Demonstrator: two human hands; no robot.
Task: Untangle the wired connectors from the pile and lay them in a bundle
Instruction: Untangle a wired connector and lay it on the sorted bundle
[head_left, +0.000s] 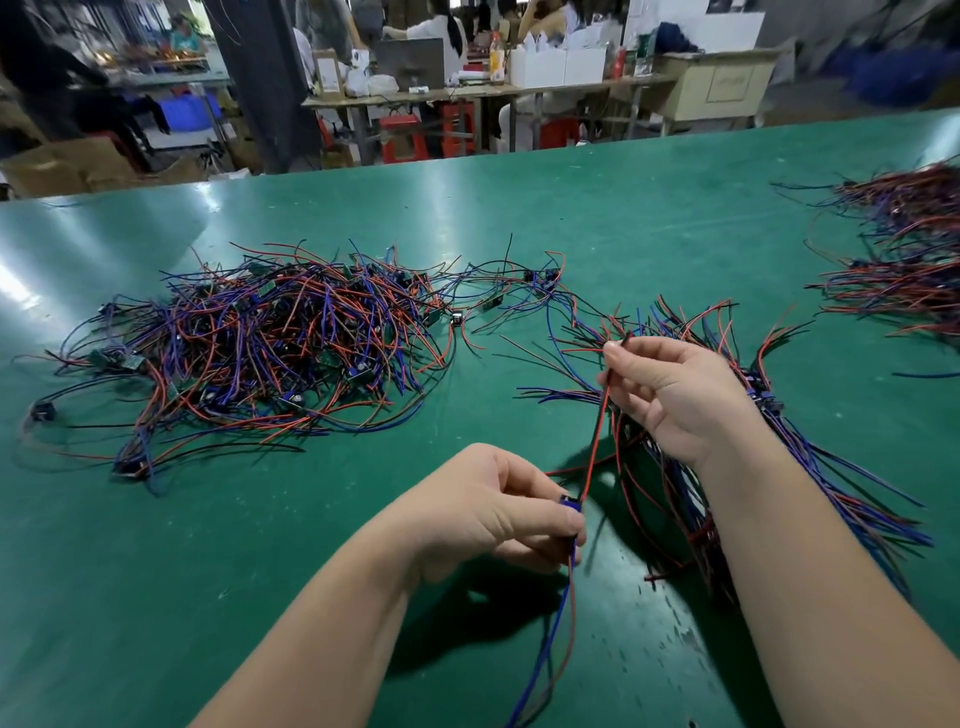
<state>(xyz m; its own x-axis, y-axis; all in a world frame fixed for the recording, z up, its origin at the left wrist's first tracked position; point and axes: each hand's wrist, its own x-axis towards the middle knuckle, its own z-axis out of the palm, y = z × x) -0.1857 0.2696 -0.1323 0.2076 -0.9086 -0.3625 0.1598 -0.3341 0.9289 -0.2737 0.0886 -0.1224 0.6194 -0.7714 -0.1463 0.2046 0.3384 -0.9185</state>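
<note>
A tangled pile of wired connectors (260, 348), red, blue and black leads with small green boards, lies on the left half of the green table (260, 545). My left hand (493, 514) pinches a small blue connector (570, 512), its blue and red leads hanging down toward me. From that connector a red wire (595, 441) runs up to my right hand (675, 395), which pinches the wire's far end between thumb and forefinger. Beneath my right hand and forearm lies a bundle of straightened connectors (810, 467), partly hidden by the arm.
More wire heaps (909, 260) sit at the table's right edge. A few stray connectors (540, 280) trail between pile and bundle. Beyond the far table edge stand workbenches, red stools, cardboard boxes and people.
</note>
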